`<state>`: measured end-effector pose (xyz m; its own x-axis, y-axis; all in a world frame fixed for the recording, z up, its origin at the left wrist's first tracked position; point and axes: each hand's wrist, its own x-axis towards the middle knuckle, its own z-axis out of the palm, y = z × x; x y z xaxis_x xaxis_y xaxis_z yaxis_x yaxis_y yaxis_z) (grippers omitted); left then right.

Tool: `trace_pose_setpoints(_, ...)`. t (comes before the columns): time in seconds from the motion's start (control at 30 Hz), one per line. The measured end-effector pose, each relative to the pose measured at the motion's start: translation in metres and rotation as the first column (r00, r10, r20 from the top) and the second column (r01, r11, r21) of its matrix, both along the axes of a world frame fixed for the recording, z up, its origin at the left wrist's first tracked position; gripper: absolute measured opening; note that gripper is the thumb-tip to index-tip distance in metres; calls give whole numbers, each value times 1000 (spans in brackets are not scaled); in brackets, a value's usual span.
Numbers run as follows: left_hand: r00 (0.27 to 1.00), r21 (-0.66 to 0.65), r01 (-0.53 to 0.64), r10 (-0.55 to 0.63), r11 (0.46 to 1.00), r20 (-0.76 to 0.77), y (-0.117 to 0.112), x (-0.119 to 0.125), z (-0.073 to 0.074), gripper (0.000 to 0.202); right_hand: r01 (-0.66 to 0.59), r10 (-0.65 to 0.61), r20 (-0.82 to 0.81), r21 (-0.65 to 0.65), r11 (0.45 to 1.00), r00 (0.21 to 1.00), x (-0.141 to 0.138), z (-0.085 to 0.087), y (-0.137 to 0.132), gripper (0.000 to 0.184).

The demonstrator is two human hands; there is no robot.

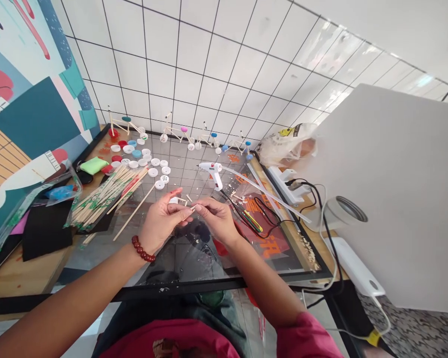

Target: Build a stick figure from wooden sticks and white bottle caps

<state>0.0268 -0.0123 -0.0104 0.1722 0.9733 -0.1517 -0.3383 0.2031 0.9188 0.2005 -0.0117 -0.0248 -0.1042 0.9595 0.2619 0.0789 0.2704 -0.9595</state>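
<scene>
Over the middle of the glass tabletop, my left hand [164, 216] and my right hand [217, 219] meet fingertip to fingertip. Both are closed in a pinch on a short piece of wooden stick [193, 208], mostly covered by the fingers. Just beyond them lie a few cut stick pieces [188, 198]. A white glue gun [213, 173] rests past my right hand, with its cable trailing right. To the right of that hand is a yellow-green utility knife [254, 221]. One long stick [134, 212] lies left of my left hand.
On the left are wrapped chopsticks [108, 196] and scattered bottle caps [153, 172]. Small stick-and-cap models [209, 141] line the wall. A power strip [289, 184], a clear roll [336, 214] and a plastic bag [289, 146] occupy the right side. Glue sticks [269, 191] lean near the cables.
</scene>
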Motion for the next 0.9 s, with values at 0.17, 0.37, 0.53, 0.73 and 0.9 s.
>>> trace_pose_setpoints(0.17, 999, 41, -22, 24, 999, -44, 3, -4, 3, 82, 88, -103, -173, -92, 992, 980, 3, -4, 7, 31)
trace_pose_setpoints(0.37, 986, 198, 1, 32, 980, -163, 0, -2, 4, 85, 88, -118, -282, -116, 989, 952, 7, -7, 10, 32)
trace_pose_setpoints(0.53, 974, 240, -16, 70, 971, -217, -4, 0, 1, 75, -25, -43, -347, -190, 981, 937, 5, 0, 8, 38)
trace_pose_setpoints(0.73, 968, 277, 2, 68, 961, -242, -7, 1, -2, 71, -124, 13, -431, -231, 965, 902, 5, 4, 6, 37)
trace_pose_setpoints(0.9, 973, 247, -1, 58, 969, -224, -11, 4, 3, 72, -46, -5, -330, -147, 988, 944, 4, 3, 4, 40)
